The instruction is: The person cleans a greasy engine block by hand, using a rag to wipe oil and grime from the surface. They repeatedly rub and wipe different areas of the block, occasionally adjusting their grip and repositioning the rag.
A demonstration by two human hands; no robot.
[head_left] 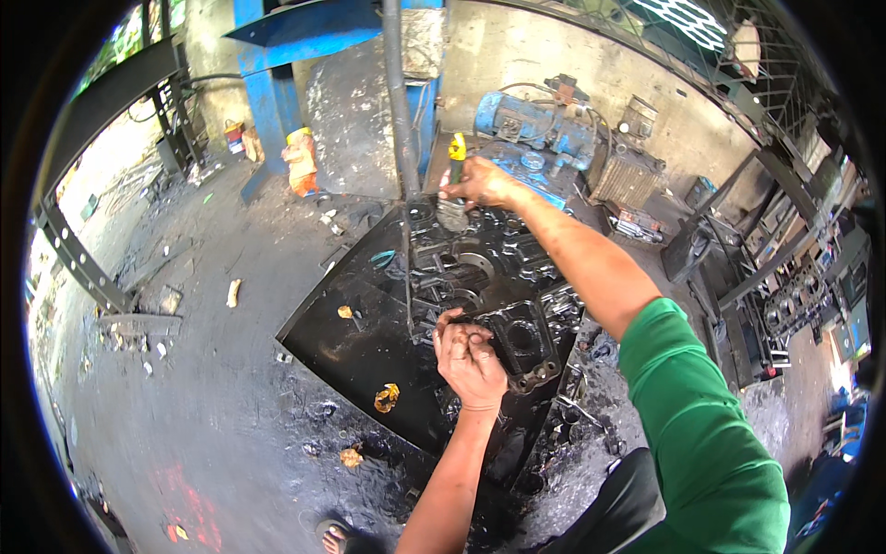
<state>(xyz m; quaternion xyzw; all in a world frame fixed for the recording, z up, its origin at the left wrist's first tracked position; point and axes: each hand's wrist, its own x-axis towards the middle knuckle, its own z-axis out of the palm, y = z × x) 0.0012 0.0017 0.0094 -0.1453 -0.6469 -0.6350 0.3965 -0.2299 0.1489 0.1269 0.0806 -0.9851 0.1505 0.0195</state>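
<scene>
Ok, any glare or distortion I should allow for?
Head view: fisheye bows the dark metal frame at upper left; daylight washes out the ground beyond it; the lattice at top right glares white; small glints speckle the dark floor; left hand and right hand look fairly sharp.

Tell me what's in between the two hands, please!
Dark, shiny metal parts lie between the right hand and the left hand, with a round metal rim among them. The head view shows this.
</scene>
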